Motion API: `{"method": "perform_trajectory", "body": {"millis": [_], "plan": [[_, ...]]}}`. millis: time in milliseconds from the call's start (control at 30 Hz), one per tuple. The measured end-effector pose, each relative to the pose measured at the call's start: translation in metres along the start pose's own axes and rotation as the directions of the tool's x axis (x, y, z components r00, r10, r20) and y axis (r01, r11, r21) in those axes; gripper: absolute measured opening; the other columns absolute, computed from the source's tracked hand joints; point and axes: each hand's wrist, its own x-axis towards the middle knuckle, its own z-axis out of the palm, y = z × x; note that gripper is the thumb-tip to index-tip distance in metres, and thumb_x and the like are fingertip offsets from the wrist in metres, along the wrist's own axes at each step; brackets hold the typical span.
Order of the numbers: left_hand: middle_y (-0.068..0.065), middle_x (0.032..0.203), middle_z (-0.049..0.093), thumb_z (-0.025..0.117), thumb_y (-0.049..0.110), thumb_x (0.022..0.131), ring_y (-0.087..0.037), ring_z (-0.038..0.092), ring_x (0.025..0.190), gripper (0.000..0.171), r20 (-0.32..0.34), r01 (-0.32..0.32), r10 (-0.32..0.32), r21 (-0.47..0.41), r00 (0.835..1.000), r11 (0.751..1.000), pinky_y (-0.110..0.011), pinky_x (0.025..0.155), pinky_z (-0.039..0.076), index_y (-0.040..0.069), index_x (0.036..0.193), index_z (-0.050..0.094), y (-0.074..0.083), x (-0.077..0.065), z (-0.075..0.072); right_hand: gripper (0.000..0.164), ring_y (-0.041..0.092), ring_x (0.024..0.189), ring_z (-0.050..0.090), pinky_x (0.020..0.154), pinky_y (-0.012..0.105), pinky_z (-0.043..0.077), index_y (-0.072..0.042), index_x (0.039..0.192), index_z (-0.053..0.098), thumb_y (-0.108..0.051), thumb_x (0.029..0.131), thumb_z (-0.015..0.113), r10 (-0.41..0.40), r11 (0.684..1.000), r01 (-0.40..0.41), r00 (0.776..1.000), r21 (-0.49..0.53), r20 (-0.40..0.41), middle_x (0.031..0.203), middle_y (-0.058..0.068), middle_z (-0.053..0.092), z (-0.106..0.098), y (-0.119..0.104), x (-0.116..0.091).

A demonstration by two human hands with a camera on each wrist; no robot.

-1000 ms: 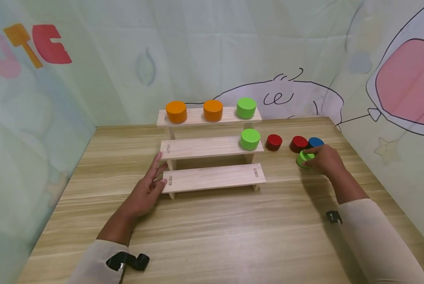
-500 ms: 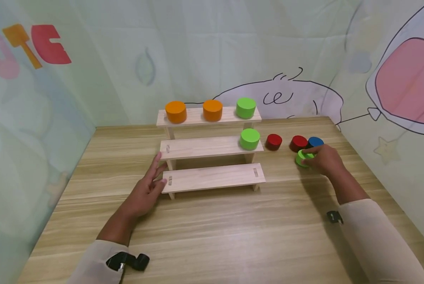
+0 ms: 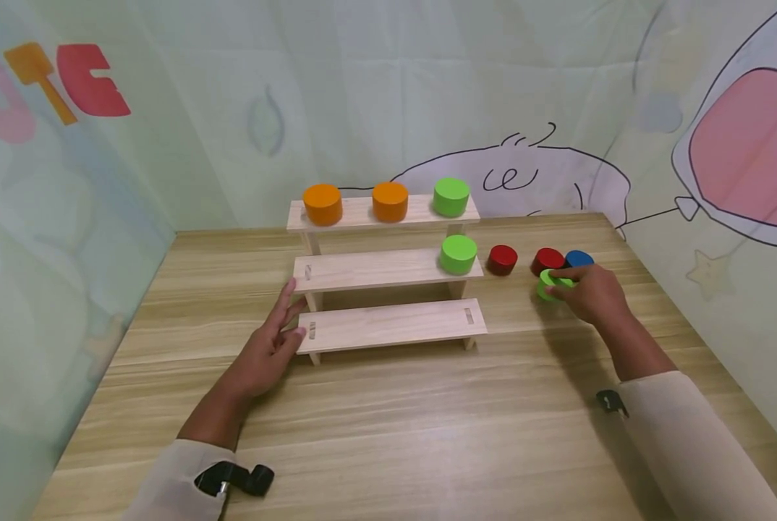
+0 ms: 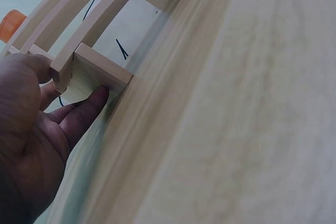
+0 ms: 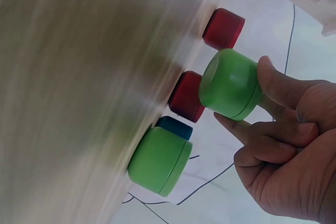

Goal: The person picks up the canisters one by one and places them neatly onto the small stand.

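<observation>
A pale wooden three-tier stand (image 3: 388, 327) stands on the table. My left hand (image 3: 265, 358) rests against its left end, with fingertips touching the lower tiers and a leg. At right, my right hand (image 3: 595, 295) pinches a green cylindrical block (image 5: 230, 85) between thumb and fingers, raised off the tabletop in the right wrist view. Another green block (image 5: 160, 161) sits on the table beside a blue block (image 3: 579, 259); the hand hides that green one in the head view. Two red blocks, one nearer the stand (image 3: 502, 260) and one farther right (image 3: 548, 261), stand close by.
The top tier bears two orange blocks, a left one (image 3: 323, 205) and a middle one (image 3: 390, 202), plus a green block (image 3: 451, 197). One more green block (image 3: 458, 255) sits at the middle tier's right end. A printed cloth backdrop (image 3: 362, 94) surrounds the wooden table (image 3: 388, 434).
My right hand has lifted the green block slightly and shifted it a little to the left. The left hand and the stand have stayed put.
</observation>
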Motion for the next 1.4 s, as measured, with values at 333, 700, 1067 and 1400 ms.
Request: {"method": "perform_trajectory", "body": {"millis": [333, 700, 1067, 1400], "plan": [[-0.026, 0.179, 0.027, 0.044, 0.012, 0.118, -0.052, 0.051, 0.151, 0.082, 0.003, -0.012, 0.012, -0.015, 1.0, 1.0, -0.024, 0.109, 0.051, 0.044, 0.175, -0.007, -0.001, 0.001, 0.001, 0.048, 0.056, 0.139, 0.053, 0.101, 0.064, 0.054, -0.002, 0.145, 0.069, -0.027, 0.105, 0.075, -0.092, 0.991, 0.101, 0.99, 0.085, -0.111, 0.151, 0.037, 0.059, 0.004, -0.013, -0.01], [-0.028, 0.178, 0.027, 0.044, 0.011, 0.118, -0.054, 0.05, 0.15, 0.081, -0.002, -0.031, 0.031, -0.018, 1.0, 0.999, -0.02, 0.109, 0.05, 0.038, 0.176, -0.006, 0.002, -0.001, 0.0, 0.04, 0.044, 0.116, 0.069, 0.083, 0.029, 0.055, -0.001, 0.14, 0.073, -0.015, 0.103, 0.079, -0.208, 0.944, 0.284, 0.909, 0.169, -0.361, 0.15, 0.028, 0.065, 0.011, -0.041, -0.027], [-0.029, 0.177, 0.027, 0.044, 0.009, 0.118, -0.054, 0.05, 0.15, 0.082, -0.008, -0.043, 0.042, -0.023, 0.999, 0.999, -0.02, 0.109, 0.05, 0.037, 0.177, -0.006, 0.002, -0.001, 0.0, 0.038, 0.047, 0.112, 0.077, 0.078, -0.004, 0.046, -0.002, 0.137, 0.076, -0.004, 0.099, 0.081, -0.25, 0.834, 0.461, 0.805, 0.303, -0.539, 0.153, 0.026, 0.063, 0.017, -0.071, -0.038], [-0.029, 0.178, 0.027, 0.044, 0.011, 0.118, -0.054, 0.052, 0.148, 0.082, 0.003, -0.028, 0.028, -0.016, 1.0, 0.999, -0.034, 0.111, 0.053, 0.039, 0.176, -0.007, 0.002, -0.002, -0.001, 0.038, -0.001, 0.075, 0.058, 0.061, 0.003, 0.043, 0.0, 0.136, 0.076, -0.002, 0.098, 0.081, -0.321, 0.76, 0.597, 0.688, 0.257, -0.651, 0.148, 0.018, 0.07, 0.02, -0.1, -0.044]]}}
